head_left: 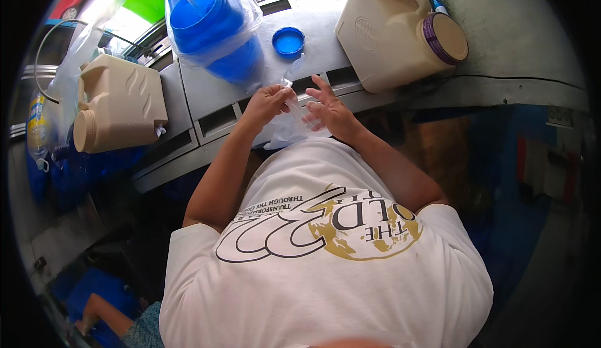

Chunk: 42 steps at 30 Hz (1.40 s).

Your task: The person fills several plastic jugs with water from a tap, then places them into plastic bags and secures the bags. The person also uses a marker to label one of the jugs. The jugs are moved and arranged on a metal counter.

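My left hand [270, 103] pinches the gathered upper part of a thin, clear plastic bag [293, 129] between thumb and fingers, and a crumpled end of the film sticks up past my grip. My right hand [335, 111] is just beside it with the fingers spread wide, the lower ones against the film; whether any of them has hold of it, I can't tell. The bag hangs below and between my hands, at the near edge of the grey counter [325, 25], close to the front of my white shirt [325, 285]. Just beyond my hands, a round blue lid [288, 42] lies on the counter. To its left stands a blue container [235, 60] with clear plastic around it and a pale stick slanting out of the top. To its right is a big cream jug [382, 31], its wide cap ringed in purple. A smaller cream jug [128, 100] lies well over to my left, near a clear bottle with a yellow label [39, 125]. Behind me, at lower left, another person's bent arm [103, 313] shows.
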Tool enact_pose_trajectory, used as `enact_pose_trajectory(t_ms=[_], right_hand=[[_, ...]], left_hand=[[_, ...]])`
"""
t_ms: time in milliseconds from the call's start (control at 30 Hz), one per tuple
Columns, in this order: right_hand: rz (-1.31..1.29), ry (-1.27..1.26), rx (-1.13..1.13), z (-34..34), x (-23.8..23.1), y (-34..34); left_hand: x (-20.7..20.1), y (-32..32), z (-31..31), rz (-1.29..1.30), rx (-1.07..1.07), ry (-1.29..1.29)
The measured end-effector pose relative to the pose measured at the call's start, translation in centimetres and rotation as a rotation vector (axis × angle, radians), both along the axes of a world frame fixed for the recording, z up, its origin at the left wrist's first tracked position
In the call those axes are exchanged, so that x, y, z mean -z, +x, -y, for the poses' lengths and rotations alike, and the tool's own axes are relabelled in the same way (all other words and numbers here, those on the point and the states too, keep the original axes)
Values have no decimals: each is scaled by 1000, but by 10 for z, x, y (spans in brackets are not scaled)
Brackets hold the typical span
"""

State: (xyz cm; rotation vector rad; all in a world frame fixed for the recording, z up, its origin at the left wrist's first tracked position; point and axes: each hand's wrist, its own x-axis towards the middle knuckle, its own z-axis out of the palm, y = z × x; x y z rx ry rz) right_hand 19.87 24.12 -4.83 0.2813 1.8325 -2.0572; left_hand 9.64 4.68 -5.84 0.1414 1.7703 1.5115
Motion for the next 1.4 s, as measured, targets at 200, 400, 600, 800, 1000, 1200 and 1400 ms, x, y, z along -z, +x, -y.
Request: enact_pose_trajectory(t_ms=[200, 400, 600, 800, 1000, 1200, 1400], right_hand=[[-118, 137, 35, -58, 26, 5], [-188, 271, -21, -80, 15, -2], [-141, 148, 112, -93, 31, 3], [92, 116, 477, -176, 93, 42], [134, 634, 500, -186, 109, 90], [-731, 952, -85, -47, 17, 19], [-578, 921, -123, -48, -56, -37]], left_hand=[[13, 38, -52, 142, -124, 131], [7, 52, -69, -69, -20, 202], [-6, 54, -42, 165, -292, 324], [-21, 36, 36, 272, -634, 915], [-15, 32, 69, 228, -454, 874], [-69, 36, 24, 10, -68, 432], [-103, 47, 104, -1022, 91, -779]])
